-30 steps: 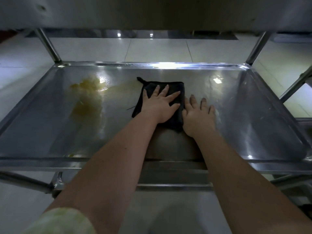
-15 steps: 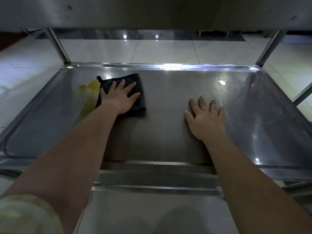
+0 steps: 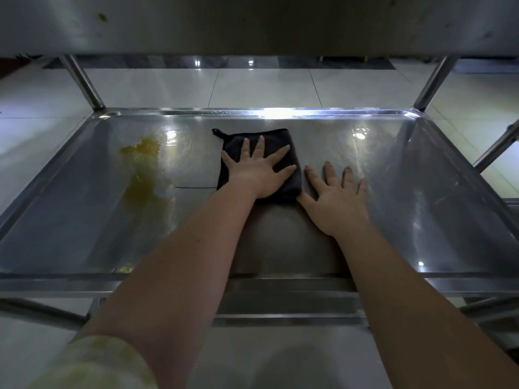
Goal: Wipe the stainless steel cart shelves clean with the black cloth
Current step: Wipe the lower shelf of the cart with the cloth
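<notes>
Here, a person's left hand presses flat on a folded square black cloth, its grip spread wide with straight fingers and clamped on nothing. The cloth lies on the rimmed stainless steel cart shelf. Just right of that grip, the right hand rests palm-down on bare steel, fingers likewise apart, thumb beside the cloth's edge. Well left of the cloth, a yellow-brown smear stains the tray-like shelf. Beyond both hands lie glossy white floor tiles; a second steel shelf spans overhead.

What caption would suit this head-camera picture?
Left hand presses the black cloth flat on the steel cart shelf, right hand flat beside it, yellowish smear at left.
</notes>
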{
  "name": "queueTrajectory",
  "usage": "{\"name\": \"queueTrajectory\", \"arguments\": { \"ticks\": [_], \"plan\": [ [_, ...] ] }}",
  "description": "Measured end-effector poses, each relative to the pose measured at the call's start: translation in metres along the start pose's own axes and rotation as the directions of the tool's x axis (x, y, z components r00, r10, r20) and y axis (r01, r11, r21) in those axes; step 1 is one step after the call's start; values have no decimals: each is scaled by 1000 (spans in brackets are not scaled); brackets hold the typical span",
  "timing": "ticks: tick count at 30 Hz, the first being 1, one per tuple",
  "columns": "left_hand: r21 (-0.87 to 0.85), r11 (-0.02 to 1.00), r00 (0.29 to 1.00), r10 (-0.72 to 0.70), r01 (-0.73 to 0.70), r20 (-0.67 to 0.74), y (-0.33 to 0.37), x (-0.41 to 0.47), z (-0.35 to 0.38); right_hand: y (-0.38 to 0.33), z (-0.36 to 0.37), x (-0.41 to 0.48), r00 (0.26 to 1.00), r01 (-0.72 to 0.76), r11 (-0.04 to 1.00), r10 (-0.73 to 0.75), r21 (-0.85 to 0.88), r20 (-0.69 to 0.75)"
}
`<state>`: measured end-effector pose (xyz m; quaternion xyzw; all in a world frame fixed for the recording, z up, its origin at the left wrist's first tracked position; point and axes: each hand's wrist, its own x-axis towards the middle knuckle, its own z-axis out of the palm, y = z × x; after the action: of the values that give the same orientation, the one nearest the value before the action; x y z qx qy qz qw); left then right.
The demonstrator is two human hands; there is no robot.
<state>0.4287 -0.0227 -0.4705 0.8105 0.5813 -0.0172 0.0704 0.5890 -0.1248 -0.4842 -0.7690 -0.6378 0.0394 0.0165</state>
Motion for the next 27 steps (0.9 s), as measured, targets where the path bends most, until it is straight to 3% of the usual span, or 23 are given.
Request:
{"name": "queueTrajectory", "arguments": {
  "ticks": [3, 9, 12, 17, 23, 27],
  "plan": [
    [-7, 1000, 1000, -5, 4, -30, -35, -8, -2, 0, 1, 2, 1000, -3, 1000, 3, 6, 2],
    [-8, 969, 969, -245, 245, -29, -166, -31, -12, -2, 1, 2, 1000, -1, 1000, 1, 12, -12],
    [36, 958, 959, -284, 284, -12, -196, -38, -14, -5, 2, 3, 1000, -1, 1000, 1, 10, -4],
    [5, 962, 962, -274, 274, 7, -160, -27, -17, -6, 1, 3, 1000, -8, 1000, 8, -6, 11],
    [16, 1000, 1000, 9, -9, 23, -29, 3, -8, -5, -2, 2, 1000, -11, 1000, 11, -1, 13],
    [-15, 999, 999, 46, -46, 20, -28, 8, -5, -2, -3, 4, 1000, -13, 1000, 13, 16, 8]
  ]
}}
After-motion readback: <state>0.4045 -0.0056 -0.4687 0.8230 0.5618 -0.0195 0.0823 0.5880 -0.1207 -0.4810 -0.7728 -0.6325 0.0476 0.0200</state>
